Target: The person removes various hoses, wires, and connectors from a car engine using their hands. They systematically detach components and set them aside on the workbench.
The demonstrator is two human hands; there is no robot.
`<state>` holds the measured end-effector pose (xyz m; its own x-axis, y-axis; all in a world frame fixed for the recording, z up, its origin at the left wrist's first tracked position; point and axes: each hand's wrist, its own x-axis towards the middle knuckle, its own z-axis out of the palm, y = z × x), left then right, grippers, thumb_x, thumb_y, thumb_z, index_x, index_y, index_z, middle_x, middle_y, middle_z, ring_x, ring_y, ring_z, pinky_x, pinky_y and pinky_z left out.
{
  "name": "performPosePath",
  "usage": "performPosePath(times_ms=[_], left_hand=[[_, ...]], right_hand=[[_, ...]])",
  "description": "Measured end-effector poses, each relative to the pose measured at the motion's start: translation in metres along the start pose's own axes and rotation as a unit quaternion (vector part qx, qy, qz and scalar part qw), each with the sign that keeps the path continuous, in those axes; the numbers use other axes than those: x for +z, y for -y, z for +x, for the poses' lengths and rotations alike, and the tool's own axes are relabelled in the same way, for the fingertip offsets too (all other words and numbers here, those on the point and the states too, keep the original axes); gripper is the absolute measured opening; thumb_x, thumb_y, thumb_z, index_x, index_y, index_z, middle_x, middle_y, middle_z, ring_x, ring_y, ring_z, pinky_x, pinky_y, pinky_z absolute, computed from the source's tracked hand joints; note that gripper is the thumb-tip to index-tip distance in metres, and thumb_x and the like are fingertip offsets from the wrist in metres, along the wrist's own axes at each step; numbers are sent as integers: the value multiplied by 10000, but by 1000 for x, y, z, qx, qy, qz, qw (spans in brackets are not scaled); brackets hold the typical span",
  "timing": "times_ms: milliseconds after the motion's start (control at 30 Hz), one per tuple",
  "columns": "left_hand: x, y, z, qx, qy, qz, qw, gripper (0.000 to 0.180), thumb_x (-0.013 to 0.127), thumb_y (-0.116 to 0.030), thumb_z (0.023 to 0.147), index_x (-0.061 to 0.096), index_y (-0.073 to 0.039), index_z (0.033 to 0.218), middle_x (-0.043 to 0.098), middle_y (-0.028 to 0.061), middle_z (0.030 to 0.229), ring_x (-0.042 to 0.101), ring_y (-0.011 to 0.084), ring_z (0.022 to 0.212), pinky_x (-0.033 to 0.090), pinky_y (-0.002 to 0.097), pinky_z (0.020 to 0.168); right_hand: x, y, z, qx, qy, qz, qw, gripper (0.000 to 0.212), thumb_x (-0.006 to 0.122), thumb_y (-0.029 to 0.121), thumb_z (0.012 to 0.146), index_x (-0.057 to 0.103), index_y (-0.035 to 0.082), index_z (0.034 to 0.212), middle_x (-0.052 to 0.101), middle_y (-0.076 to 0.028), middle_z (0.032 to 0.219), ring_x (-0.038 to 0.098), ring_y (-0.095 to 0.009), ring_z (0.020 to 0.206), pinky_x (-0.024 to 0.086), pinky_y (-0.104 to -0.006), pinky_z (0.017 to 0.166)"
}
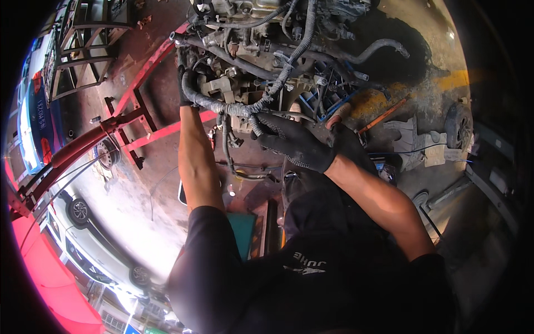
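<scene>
A large greasy engine (245,83) stands in front of me, draped with a thick grey corrugated wiring harness (233,109). My left hand (182,88), in a black glove, reaches along the engine's left side beside the bend of the harness. Its fingers are mostly hidden there. My right hand (292,142), in a black glove with a dotted palm, lies against a short downward branch of the harness. Its fingers are stretched out, pointing left. A loose cable end (250,177) dangles below, between my forearms.
A red engine hoist (133,117) stands at the left, its legs reaching under the engine. Behind it is a black metal rack (83,50). Right of the engine are a blue crate (328,103), an orange bar (384,116) and a wheel-like part (459,125). A white car (83,239) is parked at lower left.
</scene>
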<state>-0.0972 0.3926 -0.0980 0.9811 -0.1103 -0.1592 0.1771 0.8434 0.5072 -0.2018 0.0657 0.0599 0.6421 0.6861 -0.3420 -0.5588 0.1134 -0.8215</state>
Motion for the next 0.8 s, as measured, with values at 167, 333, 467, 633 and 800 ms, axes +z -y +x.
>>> performPosePath(times_ms=[167,333,467,633,800], left_hand=[[-52,-13,38,156,-88,340,923,625,512,-4,882,322,-77,1473,460,113,1400,517,243,1199,532,369,886],[-48,-5,28,181,-73,55,979,555,533,-145,920,366,-81,1445,394,147,1453,386,283,1335,497,468,960],[-11,5,10,242,-95,144,955,639,524,-161,844,348,-67,1451,415,178,1416,449,340,1244,502,486,906],[-122,15,-27,211,-56,41,975,550,342,-319,955,359,-52,1436,492,170,1354,478,338,1226,331,452,1094],[-118,21,-32,68,-54,287,954,500,340,-284,980,384,-66,1427,480,111,1396,465,270,1260,309,404,1116]], right_hand=[[7,7,11,1,-39,-42,998,520,606,37,927,407,-16,1404,557,-67,1245,529,-110,1127,442,-266,967],[3,4,37,33,-5,-137,990,540,634,113,918,418,-12,1397,565,-51,1187,521,-92,1052,439,-255,927],[-5,-12,26,-10,-48,-146,988,437,640,202,909,529,-17,1270,606,-65,1005,557,-120,893,462,-277,822],[-14,22,19,57,-34,-55,996,361,644,213,903,590,-10,1182,583,6,824,517,-62,700,420,-222,626],[-12,28,22,110,-79,203,970,221,535,143,960,575,1,1125,464,28,717,363,-25,573,275,-191,515]])
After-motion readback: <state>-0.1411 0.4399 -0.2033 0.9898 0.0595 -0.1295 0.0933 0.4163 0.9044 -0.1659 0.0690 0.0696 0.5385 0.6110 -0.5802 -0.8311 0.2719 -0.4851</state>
